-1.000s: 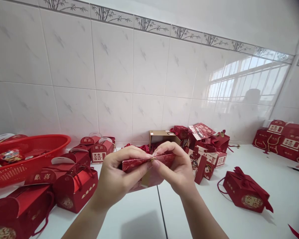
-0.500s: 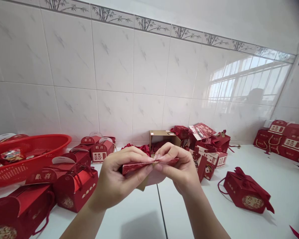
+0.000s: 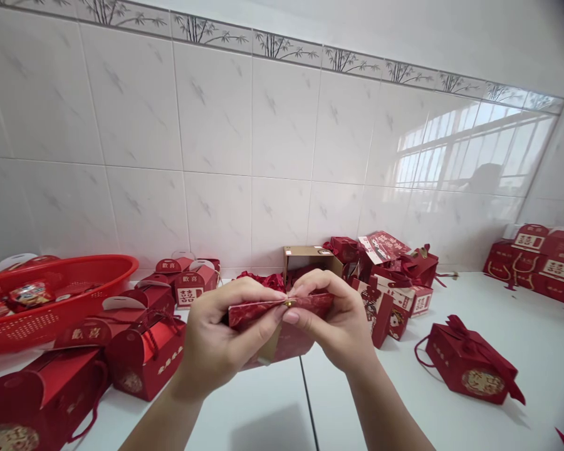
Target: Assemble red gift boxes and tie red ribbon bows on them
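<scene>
Held up in front of me is a red paper gift box [image 3: 294,343], its top edge level and pinched together. A small gold stud [image 3: 289,304] shows at the middle of that edge, and a gold-toned strip runs down the front. My left hand [image 3: 219,338] grips the left part of the edge, thumb in front and fingers behind. On the other side my right hand [image 3: 343,322] is closed on the right part, its thumb tip beside the stud. The box's back and part of its sides are hidden by my hands.
Red candy boxes [image 3: 145,357] line the left side, before a red plastic basket [image 3: 66,326] holding packets. An open cardboard carton [image 3: 305,252] and piled red boxes stand by the tiled wall. A ribboned box [image 3: 470,363] sits at right, stacked boxes [image 3: 545,257] farther back.
The gift box has tilted so more of its front face shows below my thumbs. My right thumb has shifted slightly left, and the gold stud is now plainer to see.
</scene>
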`<state>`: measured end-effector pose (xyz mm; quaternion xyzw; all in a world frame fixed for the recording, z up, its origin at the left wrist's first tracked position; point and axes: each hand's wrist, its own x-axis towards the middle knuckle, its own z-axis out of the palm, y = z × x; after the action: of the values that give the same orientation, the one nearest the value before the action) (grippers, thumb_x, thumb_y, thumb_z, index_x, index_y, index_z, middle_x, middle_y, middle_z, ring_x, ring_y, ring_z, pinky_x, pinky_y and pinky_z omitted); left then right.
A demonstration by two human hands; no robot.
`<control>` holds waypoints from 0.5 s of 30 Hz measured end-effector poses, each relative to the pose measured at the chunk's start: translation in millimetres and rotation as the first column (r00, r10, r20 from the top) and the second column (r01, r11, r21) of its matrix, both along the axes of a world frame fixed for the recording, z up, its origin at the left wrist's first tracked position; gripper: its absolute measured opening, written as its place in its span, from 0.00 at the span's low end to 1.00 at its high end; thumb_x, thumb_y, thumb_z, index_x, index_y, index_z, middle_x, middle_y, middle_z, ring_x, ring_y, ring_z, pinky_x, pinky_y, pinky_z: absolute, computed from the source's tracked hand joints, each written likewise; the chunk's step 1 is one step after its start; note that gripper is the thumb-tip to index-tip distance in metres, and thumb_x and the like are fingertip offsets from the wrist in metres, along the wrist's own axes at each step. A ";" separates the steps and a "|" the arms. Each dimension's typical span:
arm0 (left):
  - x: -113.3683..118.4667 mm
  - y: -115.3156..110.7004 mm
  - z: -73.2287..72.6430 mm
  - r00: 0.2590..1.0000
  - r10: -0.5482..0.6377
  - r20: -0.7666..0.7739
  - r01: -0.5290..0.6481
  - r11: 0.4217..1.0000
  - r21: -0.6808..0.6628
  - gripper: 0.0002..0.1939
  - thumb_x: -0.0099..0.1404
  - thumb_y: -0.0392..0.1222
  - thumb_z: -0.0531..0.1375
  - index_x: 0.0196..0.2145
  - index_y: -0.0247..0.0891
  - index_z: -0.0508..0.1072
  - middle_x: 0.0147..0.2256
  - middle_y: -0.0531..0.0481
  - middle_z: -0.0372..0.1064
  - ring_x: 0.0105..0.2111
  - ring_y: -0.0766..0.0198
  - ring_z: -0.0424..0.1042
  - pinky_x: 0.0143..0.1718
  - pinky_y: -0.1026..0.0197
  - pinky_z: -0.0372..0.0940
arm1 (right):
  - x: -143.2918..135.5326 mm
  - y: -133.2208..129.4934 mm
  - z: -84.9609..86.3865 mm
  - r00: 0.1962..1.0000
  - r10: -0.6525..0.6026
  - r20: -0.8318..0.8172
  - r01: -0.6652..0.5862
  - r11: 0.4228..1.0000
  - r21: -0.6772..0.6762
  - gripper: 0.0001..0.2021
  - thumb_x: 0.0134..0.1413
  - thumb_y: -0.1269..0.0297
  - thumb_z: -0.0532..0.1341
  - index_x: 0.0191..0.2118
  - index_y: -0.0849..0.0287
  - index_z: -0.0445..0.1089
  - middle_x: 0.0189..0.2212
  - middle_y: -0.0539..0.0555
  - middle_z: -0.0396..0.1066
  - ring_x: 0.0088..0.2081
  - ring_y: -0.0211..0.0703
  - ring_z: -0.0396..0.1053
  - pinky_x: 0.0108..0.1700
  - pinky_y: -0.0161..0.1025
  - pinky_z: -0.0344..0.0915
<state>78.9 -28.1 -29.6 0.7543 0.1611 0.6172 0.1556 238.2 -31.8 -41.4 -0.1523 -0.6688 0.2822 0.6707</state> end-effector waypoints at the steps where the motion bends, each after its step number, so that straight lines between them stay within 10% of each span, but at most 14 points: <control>1: 1.2 -1.0 -0.9 1.000 0.001 0.026 0.000 0.999 -0.040 0.11 0.56 0.28 0.63 0.34 0.42 0.73 0.29 0.57 0.75 0.30 0.71 0.73 0.32 0.71 0.68 | -0.2 -0.1 0.4 1.000 -0.014 -0.003 0.014 1.000 -0.015 0.09 0.43 0.73 0.69 0.31 0.54 0.71 0.28 0.46 0.70 0.34 0.35 0.68 0.37 0.32 0.65; 10: -3.8 -2.7 0.0 0.985 -0.163 -0.055 0.147 0.964 -0.222 0.12 0.61 0.34 0.58 0.41 0.43 0.61 0.34 0.55 0.71 0.34 0.68 0.72 0.34 0.67 0.69 | 0.7 0.1 -1.5 0.994 -0.108 -0.004 0.108 0.994 -0.027 0.07 0.45 0.72 0.69 0.28 0.56 0.70 0.25 0.46 0.69 0.30 0.34 0.67 0.31 0.30 0.63; 15: -2.4 -0.2 -1.7 0.977 0.082 -0.198 -0.119 0.977 -0.180 0.25 0.54 0.40 0.68 0.45 0.46 0.61 0.41 0.53 0.67 0.43 0.63 0.71 0.41 0.63 0.69 | 0.7 -0.1 -2.6 0.985 -0.169 -0.040 0.168 0.985 -0.028 0.07 0.48 0.70 0.68 0.30 0.55 0.69 0.26 0.45 0.69 0.30 0.32 0.67 0.32 0.29 0.63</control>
<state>76.5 -28.3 -31.4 0.7821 0.2716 0.5314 0.1795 238.9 -31.9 -44.0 -0.2105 -0.6356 0.2358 0.7044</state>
